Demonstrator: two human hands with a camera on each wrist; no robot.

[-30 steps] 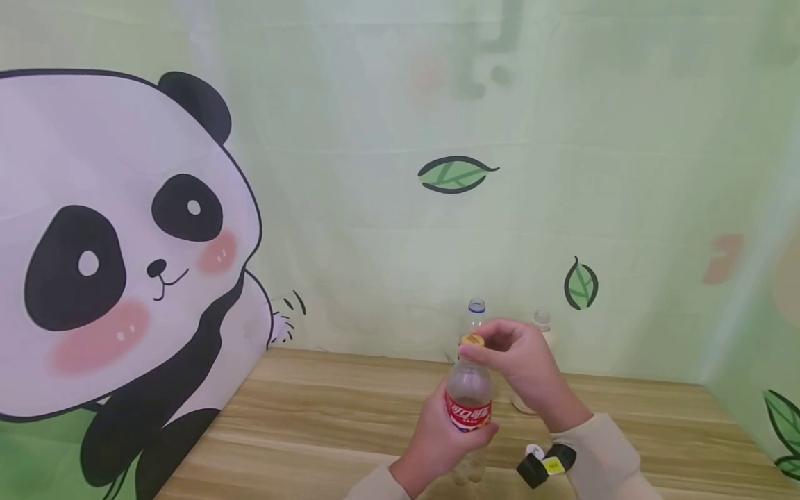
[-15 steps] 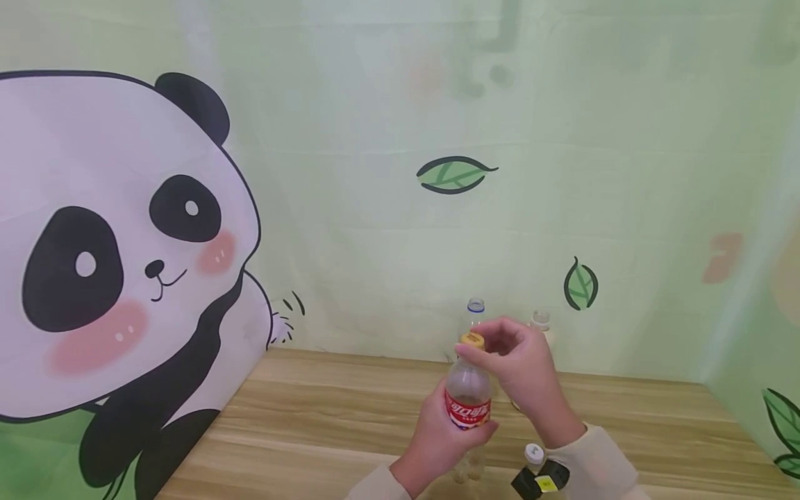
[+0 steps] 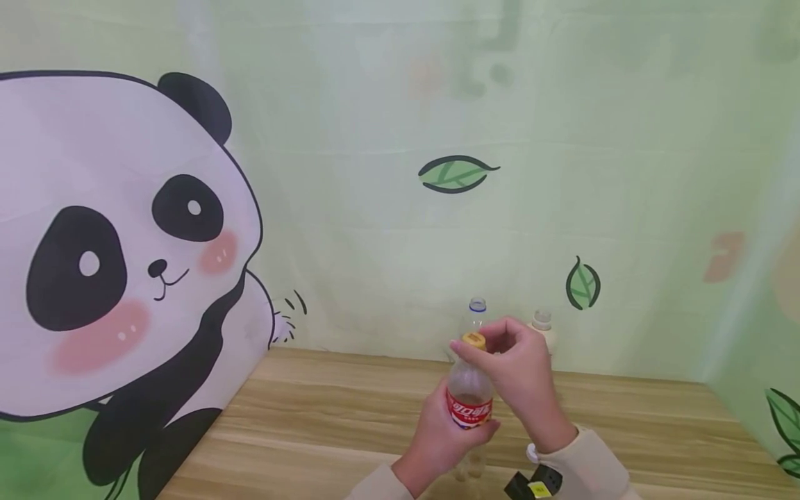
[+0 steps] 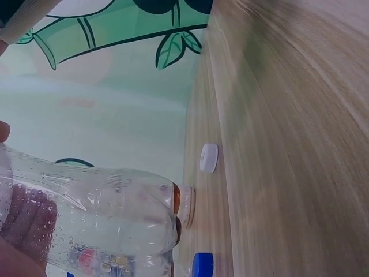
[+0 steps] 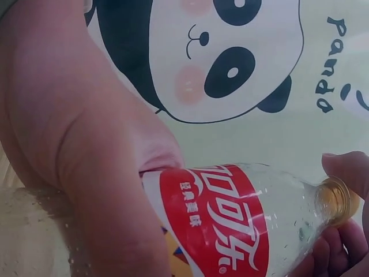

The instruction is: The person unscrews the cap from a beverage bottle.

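A clear plastic bottle [image 3: 469,389] with a red label is held upright above the wooden table [image 3: 325,417]. My left hand [image 3: 440,434] grips its lower body; the fingers show through the plastic in the left wrist view, behind the bottle [image 4: 104,219]. My right hand [image 3: 494,347] pinches the yellow cap [image 3: 473,339] on the neck from the right. In the right wrist view the red label [image 5: 219,219] faces the camera, and the fingertips [image 5: 346,170] sit on the cap [image 5: 339,199].
Two uncapped bottles stand at the back wall: a clear one [image 3: 477,310] and a cream one [image 3: 542,323]. A white cap [image 4: 209,157] and a blue cap [image 4: 202,264] lie on the table. Panda-printed cloth walls enclose the left and back.
My right hand has rotated slightly on the yellow cap, its wrist drifting left and down. The bottle and left hand have stayed nearly still.
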